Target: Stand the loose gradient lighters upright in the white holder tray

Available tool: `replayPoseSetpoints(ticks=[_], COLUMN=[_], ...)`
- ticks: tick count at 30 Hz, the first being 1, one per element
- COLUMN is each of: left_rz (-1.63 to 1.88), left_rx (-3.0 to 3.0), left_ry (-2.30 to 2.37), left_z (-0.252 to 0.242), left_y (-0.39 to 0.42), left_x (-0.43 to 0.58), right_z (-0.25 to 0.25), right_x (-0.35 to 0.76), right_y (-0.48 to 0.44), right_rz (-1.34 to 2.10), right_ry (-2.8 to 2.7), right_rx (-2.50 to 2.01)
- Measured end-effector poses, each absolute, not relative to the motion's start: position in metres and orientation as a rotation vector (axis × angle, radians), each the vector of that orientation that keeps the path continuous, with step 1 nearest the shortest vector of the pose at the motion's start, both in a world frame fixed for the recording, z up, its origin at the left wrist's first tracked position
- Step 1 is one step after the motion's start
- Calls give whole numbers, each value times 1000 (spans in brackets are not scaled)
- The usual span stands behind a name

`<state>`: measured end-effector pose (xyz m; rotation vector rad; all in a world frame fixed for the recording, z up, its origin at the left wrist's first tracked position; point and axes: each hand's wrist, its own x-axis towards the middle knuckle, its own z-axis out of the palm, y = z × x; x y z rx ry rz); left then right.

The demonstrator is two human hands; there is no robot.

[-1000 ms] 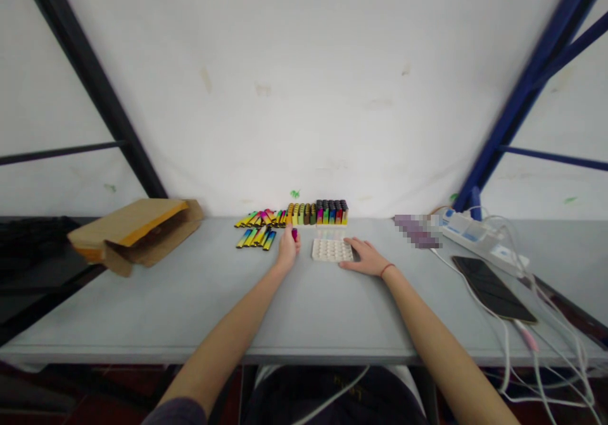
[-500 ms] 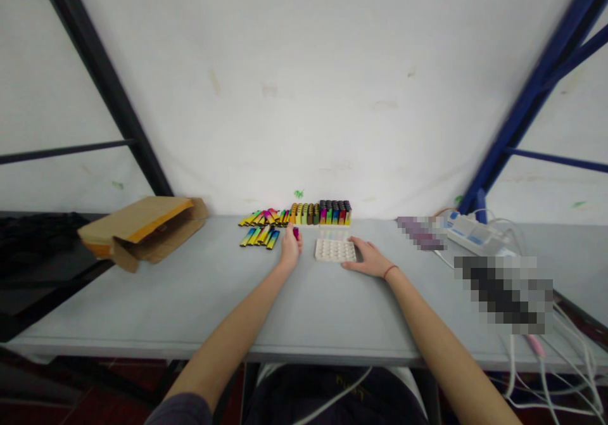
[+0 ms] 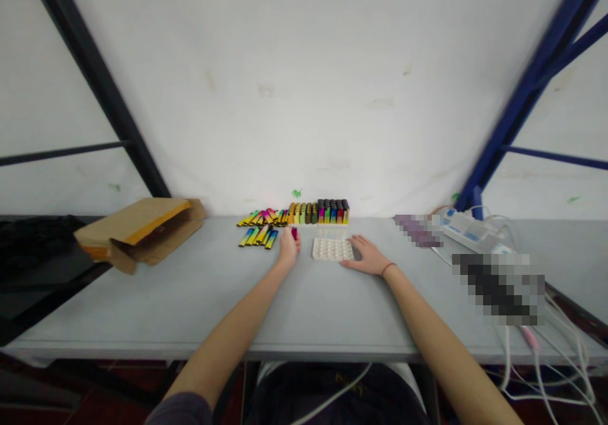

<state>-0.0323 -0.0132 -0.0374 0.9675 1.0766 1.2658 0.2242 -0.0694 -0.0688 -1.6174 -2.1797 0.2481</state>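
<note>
My left hand (image 3: pixel 287 249) is closed around a small pink lighter (image 3: pixel 295 233), just left of a white tray with empty round sockets (image 3: pixel 331 249). My right hand (image 3: pixel 363 255) rests on that tray's right edge, fingers curled against it. Behind the tray, a row of upright lighters (image 3: pixel 317 213) stands by the wall. Several loose rainbow-coloured lighters (image 3: pixel 259 228) lie in a heap to the left of my left hand.
A grey table (image 3: pixel 304 298) runs along a white wall. A torn cardboard box (image 3: pixel 137 232) lies at the left. A white power strip (image 3: pixel 468 228) and cables (image 3: pixel 536 361) sit at the right, beside blurred patches. Dark and blue frame struts rise on both sides.
Both hands stay where they were, the left still holding the pink lighter. Only the camera view has shifted slightly.
</note>
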Motion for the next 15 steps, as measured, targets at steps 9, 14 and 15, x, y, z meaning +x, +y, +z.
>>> replayPoseSetpoints(ticks=[9, 14, 15], left_rz=[1238, 1184, 1154], left_rx=[1627, 1967, 1982], left_ry=[790, 747, 751], left_z=[-17, -12, -13], left_y=[-25, -22, -20], left_x=[0, 27, 32], right_z=[-68, -67, -66], right_x=[221, 219, 218], right_y=[-71, -71, -71], right_rz=[196, 164, 163], right_ry=[-2200, -2188, -2191], right_rx=[-1599, -1573, -1581])
